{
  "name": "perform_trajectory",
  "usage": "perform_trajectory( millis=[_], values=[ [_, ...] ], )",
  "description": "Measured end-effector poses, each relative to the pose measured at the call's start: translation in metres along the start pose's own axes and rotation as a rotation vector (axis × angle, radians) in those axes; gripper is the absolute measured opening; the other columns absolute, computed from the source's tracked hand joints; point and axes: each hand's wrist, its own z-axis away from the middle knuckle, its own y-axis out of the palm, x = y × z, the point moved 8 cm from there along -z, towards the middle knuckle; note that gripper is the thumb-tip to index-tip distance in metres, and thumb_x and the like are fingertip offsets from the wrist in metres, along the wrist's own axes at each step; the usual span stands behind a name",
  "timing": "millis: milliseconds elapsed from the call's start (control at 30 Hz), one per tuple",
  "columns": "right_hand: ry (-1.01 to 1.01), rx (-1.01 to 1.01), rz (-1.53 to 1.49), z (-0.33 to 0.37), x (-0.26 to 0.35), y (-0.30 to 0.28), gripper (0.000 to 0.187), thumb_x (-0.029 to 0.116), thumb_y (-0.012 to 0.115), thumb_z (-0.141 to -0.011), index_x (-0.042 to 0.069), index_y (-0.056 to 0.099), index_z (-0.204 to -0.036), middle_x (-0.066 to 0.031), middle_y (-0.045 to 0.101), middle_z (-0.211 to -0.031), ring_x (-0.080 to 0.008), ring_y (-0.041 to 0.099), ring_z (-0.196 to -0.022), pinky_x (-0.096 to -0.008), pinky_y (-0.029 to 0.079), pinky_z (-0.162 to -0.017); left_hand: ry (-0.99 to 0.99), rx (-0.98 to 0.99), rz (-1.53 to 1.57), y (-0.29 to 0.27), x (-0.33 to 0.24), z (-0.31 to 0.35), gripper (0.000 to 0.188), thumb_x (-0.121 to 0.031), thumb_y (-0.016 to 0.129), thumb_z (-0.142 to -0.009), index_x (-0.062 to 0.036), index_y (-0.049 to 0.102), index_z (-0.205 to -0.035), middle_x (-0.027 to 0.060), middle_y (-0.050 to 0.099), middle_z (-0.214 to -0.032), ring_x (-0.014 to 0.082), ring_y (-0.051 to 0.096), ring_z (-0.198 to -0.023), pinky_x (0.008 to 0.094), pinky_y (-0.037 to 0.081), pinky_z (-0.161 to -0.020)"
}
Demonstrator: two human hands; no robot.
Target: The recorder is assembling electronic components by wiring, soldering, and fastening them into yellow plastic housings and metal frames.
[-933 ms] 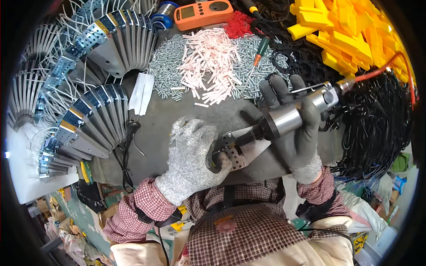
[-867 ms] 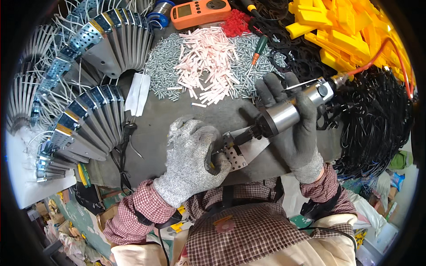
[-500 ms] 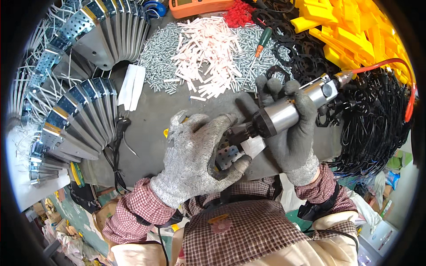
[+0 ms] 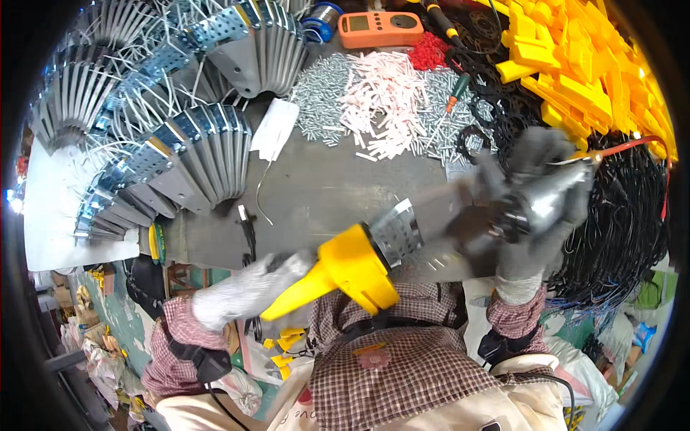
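Note:
My gloved left hand [image 4: 248, 291], smeared by motion, is closed round the grip end of a yellow plastic handle [image 4: 352, 269]. A perforated metal sleeve [image 4: 397, 231] joins the handle's wide end and points up to the right. My gloved right hand [image 4: 528, 237] is wrapped round a silver air screwdriver [image 4: 550, 201], which is blurred too. From its far end runs an orange-red hose [image 4: 636, 146]. The screwdriver is apart from the sleeve, to its right. Beyond my right hand lies a hand screwdriver [image 4: 457, 92] on the screws.
Nested metal brackets with white wires [image 4: 176, 161] fill the left. Behind lie screws [image 4: 320, 97], pale tubes [image 4: 384, 97] and an orange meter [image 4: 381, 30]. Yellow handle shells [image 4: 582, 61] and black cords [image 4: 611, 215] crowd the right. A white strip [image 4: 275, 129] is on the grey table [image 4: 323, 190].
The air screwdriver has come away from the metal sleeve, up to the right with my right hand. My left hand has shifted down-left, and the yellow handle now shows. The whole view has shifted.

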Motion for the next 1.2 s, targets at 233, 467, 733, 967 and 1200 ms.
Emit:
perform_trajectory(
  millis=[233,467,733,967,1200],
  values=[
    [0.080,-0.407,0.101,0.029,-0.027,-0.094,0.031,0.024,0.062,-0.099,0.017,0.060,-0.129,-0.0084,0.055,-0.144,-0.0312,0.040,-0.144,-0.0792,0.023,-0.113,0.577,-0.503,-1.150,0.008,-0.026,-0.011,0.055,-0.053,0.082,-0.077,-0.0082,0.062,-0.102,0.0132,0.064,-0.087,0.0377,0.068,-0.072,0.0438,0.055,-0.064],
    [0.100,-0.422,0.118,0.042,-0.022,-0.095,0.033,0.024,0.060,-0.100,0.017,0.060,-0.132,-0.0066,0.057,-0.144,-0.0320,0.041,-0.144,-0.0811,0.019,-0.113,0.529,-0.446,-1.191,0.006,-0.018,-0.021,0.060,-0.061,0.074,-0.080,-0.0107,0.062,-0.111,0.0110,0.065,-0.094,0.0322,0.071,-0.077,0.0431,0.056,-0.064],
    [0.098,-0.442,0.153,0.039,-0.029,-0.093,0.035,0.025,0.061,-0.100,0.018,0.058,-0.134,-0.0067,0.055,-0.147,-0.0318,0.041,-0.144,-0.0804,0.020,-0.113,0.589,-0.456,-1.186,0.005,-0.023,-0.020,0.060,-0.060,0.076,-0.079,-0.0096,0.063,-0.109,0.0111,0.064,-0.092,0.0314,0.070,-0.071,0.0416,0.056,-0.061],
    [0.071,-0.379,0.263,0.033,-0.032,-0.078,0.036,0.026,0.060,-0.100,0.018,0.057,-0.135,-0.0074,0.054,-0.148,-0.0331,0.042,-0.143,-0.0799,0.022,-0.113,0.570,-0.440,-1.183,0.004,-0.023,-0.021,0.060,-0.059,0.077,-0.078,-0.0086,0.064,-0.109,0.0111,0.064,-0.093,0.0311,0.070,-0.071,0.0412,0.055,-0.059],
    [0.091,-0.493,0.199,0.038,-0.026,-0.098,0.035,0.025,0.061,-0.101,0.017,0.057,-0.134,-0.0085,0.056,-0.144,-0.0320,0.043,-0.142,-0.0798,0.022,-0.113,0.608,-0.446,-1.187,0.004,-0.019,-0.021,0.060,-0.057,0.078,-0.078,-0.0082,0.064,-0.110,0.0108,0.064,-0.092,0.0301,0.070,-0.069,0.0412,0.055,-0.058]
  ],
)
